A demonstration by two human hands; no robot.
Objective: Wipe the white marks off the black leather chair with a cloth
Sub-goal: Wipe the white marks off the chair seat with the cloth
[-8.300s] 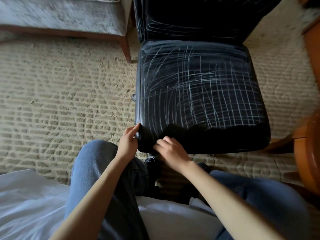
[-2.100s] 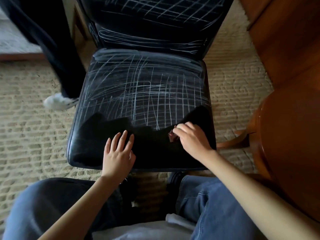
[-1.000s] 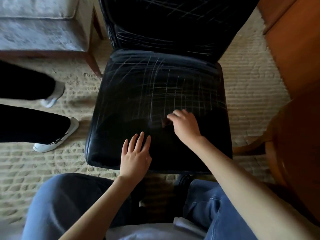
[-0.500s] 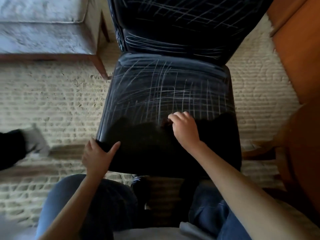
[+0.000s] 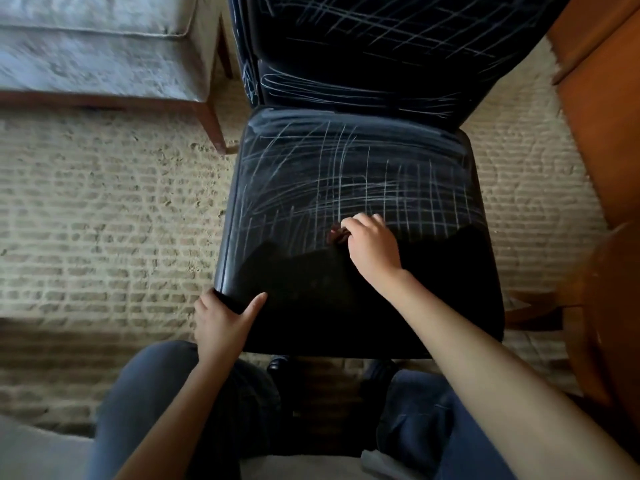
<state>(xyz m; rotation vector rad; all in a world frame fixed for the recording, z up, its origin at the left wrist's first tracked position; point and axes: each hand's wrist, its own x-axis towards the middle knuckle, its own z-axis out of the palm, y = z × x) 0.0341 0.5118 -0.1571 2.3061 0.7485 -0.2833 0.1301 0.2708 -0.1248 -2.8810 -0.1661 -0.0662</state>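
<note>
Nearest to me are my knees in blue jeans [image 5: 145, 393], one on either side of the front edge of the chair [image 5: 346, 317]. My left hand [image 5: 221, 320] grips the chair's near left corner: the thumb lies flat on top of the seat and the fingers curl down over the edge, out of my sight. A little farther in, about the middle of the seat, my right hand [image 5: 372, 247] is bunched with its fingers curled tight around a small cloth [image 5: 336, 234]. Only a reddish-brown scrap of the cloth peeks out on the left of my knuckles, pressed against the leather. The strip of seat between my hands and the front edge is plain black. From my right hand onward, the white marks [image 5: 346, 181] criss-cross the seat up to its far edge, and more of them run over the chair's backrest [image 5: 381, 46] beyond. A beige ribbed carpet [image 5: 104, 220] lies under the chair and on both sides of it. To the far left of the chair stands a pale cushioned sofa [image 5: 97, 53] on wooden legs, and close on the chair's right is orange-brown wooden furniture [image 5: 602, 116].
</note>
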